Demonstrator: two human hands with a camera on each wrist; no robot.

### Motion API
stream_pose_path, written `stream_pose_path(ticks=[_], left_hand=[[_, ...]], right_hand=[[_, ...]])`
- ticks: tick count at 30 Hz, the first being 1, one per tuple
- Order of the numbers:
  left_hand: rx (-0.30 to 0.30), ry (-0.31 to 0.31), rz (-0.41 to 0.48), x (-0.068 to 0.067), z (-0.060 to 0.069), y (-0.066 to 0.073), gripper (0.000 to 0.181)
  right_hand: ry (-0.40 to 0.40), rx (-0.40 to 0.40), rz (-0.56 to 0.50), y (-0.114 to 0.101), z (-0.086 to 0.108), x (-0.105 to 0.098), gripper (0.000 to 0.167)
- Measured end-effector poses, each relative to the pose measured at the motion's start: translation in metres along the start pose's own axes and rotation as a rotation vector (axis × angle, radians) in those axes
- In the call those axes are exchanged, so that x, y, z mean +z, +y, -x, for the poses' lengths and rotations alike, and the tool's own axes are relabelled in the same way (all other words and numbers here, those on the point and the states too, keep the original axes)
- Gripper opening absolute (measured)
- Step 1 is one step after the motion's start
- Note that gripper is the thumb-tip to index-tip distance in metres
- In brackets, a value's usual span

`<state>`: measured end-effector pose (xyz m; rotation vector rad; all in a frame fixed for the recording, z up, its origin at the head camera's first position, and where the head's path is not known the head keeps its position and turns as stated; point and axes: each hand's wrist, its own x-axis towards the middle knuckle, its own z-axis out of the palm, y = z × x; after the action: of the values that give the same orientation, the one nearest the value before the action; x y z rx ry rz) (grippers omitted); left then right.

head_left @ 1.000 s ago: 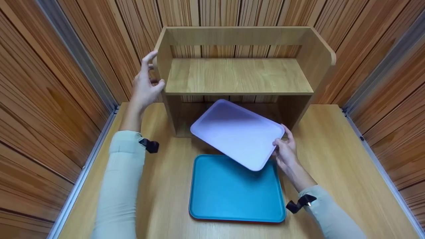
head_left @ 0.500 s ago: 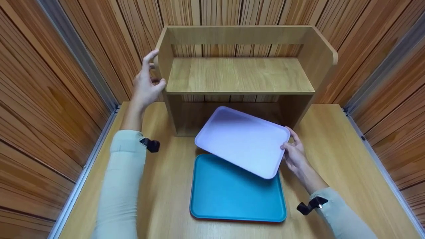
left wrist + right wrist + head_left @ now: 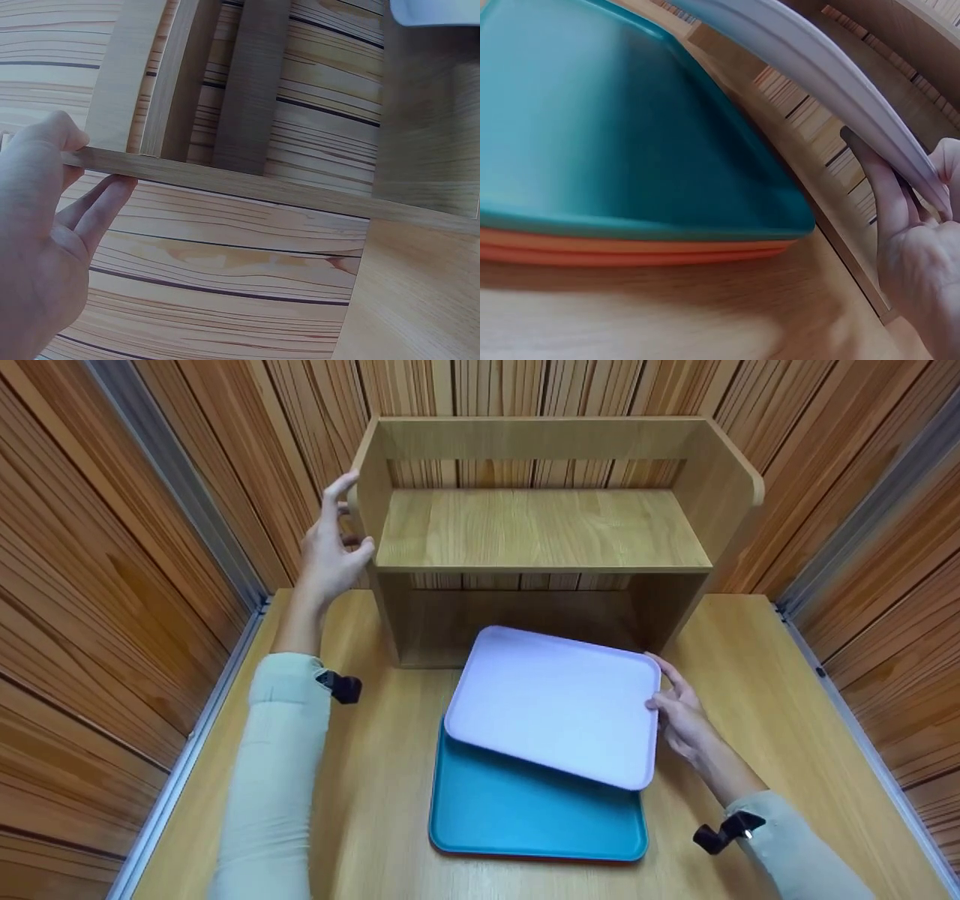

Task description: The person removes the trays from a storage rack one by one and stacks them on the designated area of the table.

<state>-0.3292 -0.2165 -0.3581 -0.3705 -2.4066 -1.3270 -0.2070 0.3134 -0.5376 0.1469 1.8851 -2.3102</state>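
Note:
My left hand (image 3: pixel 330 561) grips the left side panel of a two-level wooden shelf (image 3: pixel 540 531). In the left wrist view its thumb lies on one face of the panel (image 3: pixel 247 182) and its fingers on the other. My right hand (image 3: pixel 684 722) pinches the right edge of a lavender tray (image 3: pixel 555 705), thumb on top and fingers beneath. That tray hangs turned at an angle over the back part of a teal tray (image 3: pixel 532 819). The right wrist view shows a gap between the two. Under the teal tray lie orange-red trays (image 3: pixel 630 253), stacked on the table.
The shelf stands against the back wood-panelled wall (image 3: pixel 525 386), its lower compartment (image 3: pixel 517 615) just behind the lavender tray. Wood-panelled walls with metal rails close in both sides of the table (image 3: pixel 375 780).
The lavender tray has come out from the shelf's lower compartment, toward me and slightly right, turning straighter above the teal tray. My left hand has kept its place.

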Motion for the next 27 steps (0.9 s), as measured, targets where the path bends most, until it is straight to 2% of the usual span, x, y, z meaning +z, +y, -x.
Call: stream_pose_path(ticks=[6, 11, 20, 27], left_hand=[[0.007, 0.001, -0.002, 0.0, 0.0, 0.0, 0.085], [0.002, 0.0, 0.005, 0.0, 0.0, 0.0, 0.086], [0.014, 0.007, -0.003, 0.0, -0.001, -0.001, 0.085], [0.033, 0.014, 0.0, 0.001, -0.002, -0.003, 0.084]], right_hand=[[-0.06, 0.022, 0.026, 0.001, 0.006, -0.007, 0.074], [-0.115, -0.016, 0.02, 0.004, 0.011, -0.011, 0.074], [-0.268, -0.093, -0.02, 0.012, 0.016, -0.016, 0.082], [-0.304, -0.104, -0.029, 0.019, 0.018, -0.015, 0.082]])
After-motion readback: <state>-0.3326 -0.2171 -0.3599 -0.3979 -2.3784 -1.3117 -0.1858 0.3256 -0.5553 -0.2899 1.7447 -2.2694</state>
